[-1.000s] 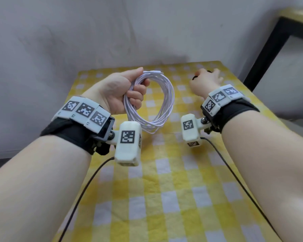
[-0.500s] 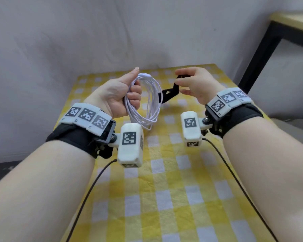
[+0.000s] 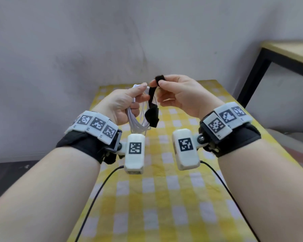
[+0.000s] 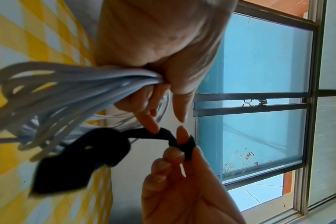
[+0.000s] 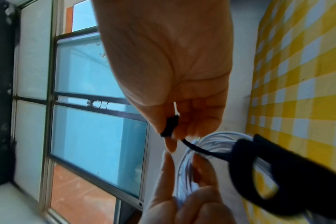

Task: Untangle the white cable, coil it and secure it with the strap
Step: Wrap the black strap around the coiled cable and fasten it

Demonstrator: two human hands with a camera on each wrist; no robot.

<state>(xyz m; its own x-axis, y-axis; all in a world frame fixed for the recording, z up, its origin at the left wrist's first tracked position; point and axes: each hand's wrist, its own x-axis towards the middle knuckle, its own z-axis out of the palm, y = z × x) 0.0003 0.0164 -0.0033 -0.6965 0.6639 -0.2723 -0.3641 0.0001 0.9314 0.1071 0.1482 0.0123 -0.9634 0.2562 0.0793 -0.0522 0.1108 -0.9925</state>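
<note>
My left hand (image 3: 122,106) grips the coiled white cable (image 3: 138,119) in the air above the far edge of the table (image 3: 164,198), its loops hanging down. My right hand (image 3: 180,95) pinches the black strap (image 3: 153,110) by its top end just right of the coil, so the strap hangs lengthwise alongside the bundle, and I judge it must wrap leftward around the strands. I can read no brand or writing, only coded squares on the wristbands (image 3: 96,124).

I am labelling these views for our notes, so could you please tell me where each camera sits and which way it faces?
Head: worn on the head, looking forward and down at the left hand gripping the white cable, the right hand pinching the black strap; both forearms show.
Left wrist: along the left palm toward a window.
Right wrist: along the right palm, the checked tablecloth beside it.
All three share cable and strap.
</note>
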